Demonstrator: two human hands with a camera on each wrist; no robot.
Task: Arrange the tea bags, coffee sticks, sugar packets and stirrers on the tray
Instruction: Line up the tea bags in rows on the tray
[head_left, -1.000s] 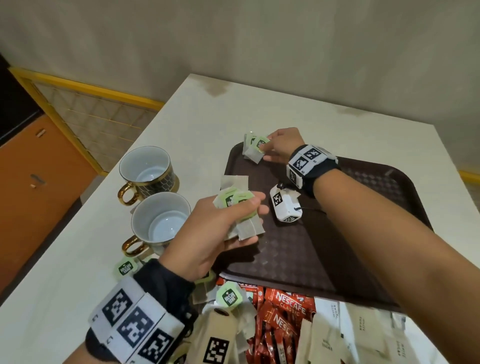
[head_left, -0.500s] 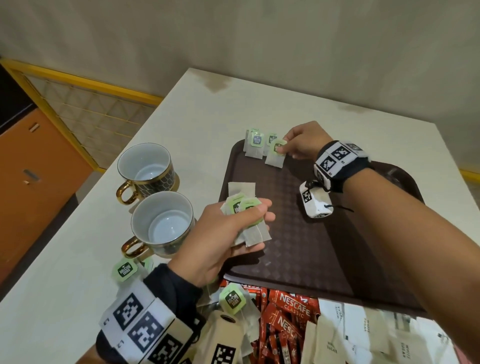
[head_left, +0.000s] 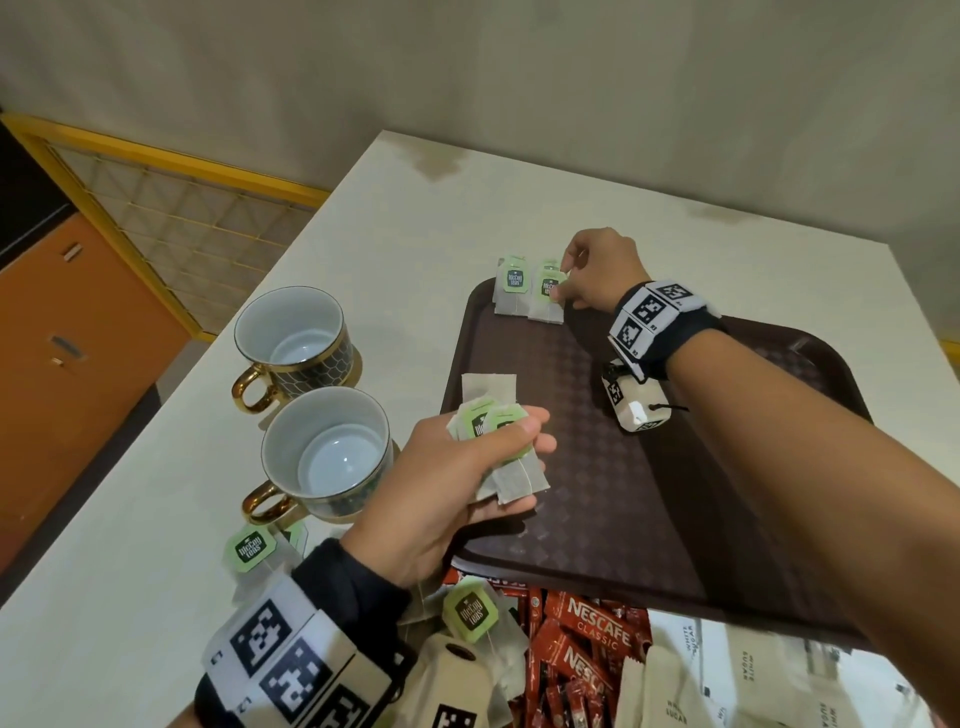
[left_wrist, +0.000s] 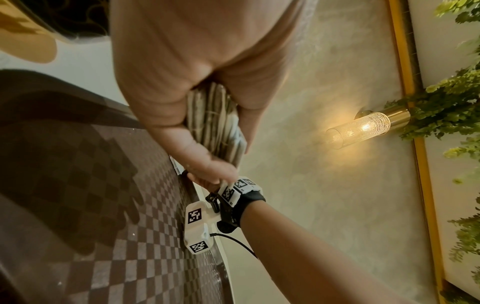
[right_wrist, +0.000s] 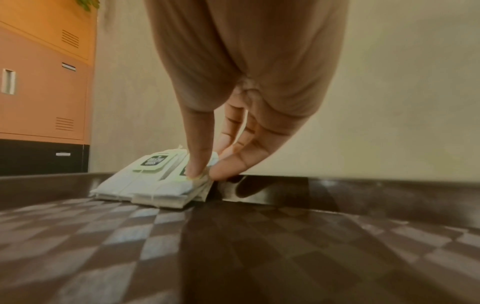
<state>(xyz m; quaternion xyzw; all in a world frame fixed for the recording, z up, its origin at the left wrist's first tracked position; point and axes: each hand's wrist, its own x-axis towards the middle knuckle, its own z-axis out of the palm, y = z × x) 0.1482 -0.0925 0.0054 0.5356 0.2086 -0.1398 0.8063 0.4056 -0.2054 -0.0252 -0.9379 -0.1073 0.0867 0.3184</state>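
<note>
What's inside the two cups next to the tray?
Nothing shows inside either cup: the far cup and the near cup both show bare white insides. A little of each cup's inside is hidden behind its rim.

Tray sits on worktop. Two cups just left of tray, one behind the other. Placed tea bags lean on tray's far-left rim. Coffee sticks and sugar packets piled before the tray's near edge.
</note>
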